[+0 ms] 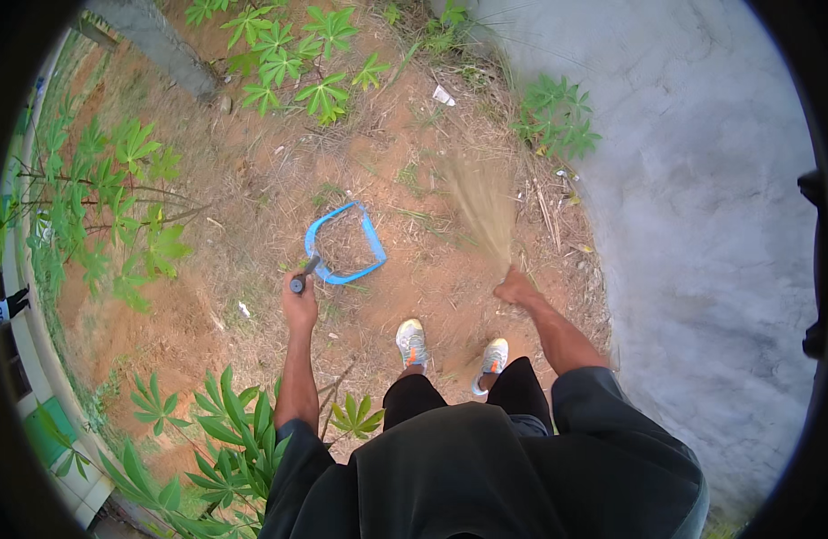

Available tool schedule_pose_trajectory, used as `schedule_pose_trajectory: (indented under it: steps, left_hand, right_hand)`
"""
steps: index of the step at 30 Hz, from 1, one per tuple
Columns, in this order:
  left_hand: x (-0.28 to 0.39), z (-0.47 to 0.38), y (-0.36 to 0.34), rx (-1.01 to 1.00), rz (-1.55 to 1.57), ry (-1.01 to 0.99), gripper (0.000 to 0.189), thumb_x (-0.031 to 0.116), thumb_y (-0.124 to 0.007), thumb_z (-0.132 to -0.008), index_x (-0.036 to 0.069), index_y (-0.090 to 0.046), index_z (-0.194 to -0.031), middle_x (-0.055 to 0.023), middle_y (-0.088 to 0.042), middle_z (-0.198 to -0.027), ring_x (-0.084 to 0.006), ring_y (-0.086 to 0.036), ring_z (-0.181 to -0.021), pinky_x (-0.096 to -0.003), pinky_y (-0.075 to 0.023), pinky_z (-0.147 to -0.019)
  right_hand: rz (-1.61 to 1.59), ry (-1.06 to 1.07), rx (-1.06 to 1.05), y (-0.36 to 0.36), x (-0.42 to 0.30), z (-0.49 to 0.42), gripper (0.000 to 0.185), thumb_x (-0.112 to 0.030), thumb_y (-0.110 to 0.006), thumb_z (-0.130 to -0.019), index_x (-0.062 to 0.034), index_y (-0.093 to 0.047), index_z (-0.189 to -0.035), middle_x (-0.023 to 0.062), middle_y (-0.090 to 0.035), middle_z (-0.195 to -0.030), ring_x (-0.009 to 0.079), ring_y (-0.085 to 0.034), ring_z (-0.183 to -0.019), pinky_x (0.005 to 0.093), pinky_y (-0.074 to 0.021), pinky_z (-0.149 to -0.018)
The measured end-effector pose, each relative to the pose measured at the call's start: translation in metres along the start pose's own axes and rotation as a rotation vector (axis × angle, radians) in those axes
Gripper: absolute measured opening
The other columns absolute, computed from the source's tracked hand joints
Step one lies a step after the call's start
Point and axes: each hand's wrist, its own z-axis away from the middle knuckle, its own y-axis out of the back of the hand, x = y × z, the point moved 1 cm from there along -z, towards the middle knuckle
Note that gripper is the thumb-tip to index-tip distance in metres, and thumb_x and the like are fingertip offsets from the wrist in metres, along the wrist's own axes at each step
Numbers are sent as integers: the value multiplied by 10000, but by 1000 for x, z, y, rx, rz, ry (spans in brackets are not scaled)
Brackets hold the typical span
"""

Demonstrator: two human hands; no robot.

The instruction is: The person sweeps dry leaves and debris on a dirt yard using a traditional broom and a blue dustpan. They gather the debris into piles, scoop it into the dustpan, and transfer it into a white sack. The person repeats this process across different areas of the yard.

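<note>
My left hand (300, 303) grips the dark upright handle (310, 265) of a long-handled dustpan. Its blue-rimmed pan (372, 237) rests on the ground, with dry grass and plant litter showing inside the rim. In my right hand (518, 288) is the bound end of a stick broom (485, 209). The broom's bristles fan out away from me over the soil and look blurred. Between the broom and the dustpan lie bare reddish earth (424, 259) and scattered straw. My two shoes (412, 342) stand just behind them.
A grey cement wall (703, 222) runs along the right. Leafy plants grow at the left (134, 209), lower left (242, 418) and top (299, 60). A concrete post (161, 50) stands upper left. White scraps (443, 96) lie on the ground. A person (11, 304) is at the far left edge.
</note>
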Motion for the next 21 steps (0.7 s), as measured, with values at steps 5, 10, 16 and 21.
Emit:
schedule_pose_trajectory:
  steps: [5,10,16,21]
  left_hand:
    - [-16,3,2,62,20,26,200,86,-689,-958,31,-624,-1138,-85,-659,-989,-173,-619,-922,-330,-501,-837]
    - [-32,-4,-8,190,93,156,246,156,-745,-934,22,-663,-1123,-98,-690,-1035,-188,-646,-977,-341,-508,-887]
    - [2,-25,-29,243,94,264,248,199,-731,-955,16,-675,-1112,-90,-700,-984,-187,-654,-931,-337,-512,-872]
    - [60,-26,-52,283,163,490,258,251,-715,-974,54,-656,-1129,-33,-647,-949,-130,-598,-830,-295,-520,-697]
  right_hand:
    - [308,181,-326,-9,-56,58,729,-206,-673,-769,79,-437,-1397,329,-655,-1206,432,-638,-1172,474,-519,-987]
    - [295,240,-175,135,-2,115,792,-214,-678,-769,42,-379,-1457,336,-661,-1153,453,-646,-1121,504,-511,-964]
    - [236,-52,111,240,40,-47,801,-198,-682,-778,76,-360,-1458,341,-669,-1131,458,-667,-1080,499,-549,-898]
    - [634,267,-323,246,14,-114,717,-198,-669,-787,81,-402,-1391,320,-682,-1101,451,-670,-1066,502,-543,-889]
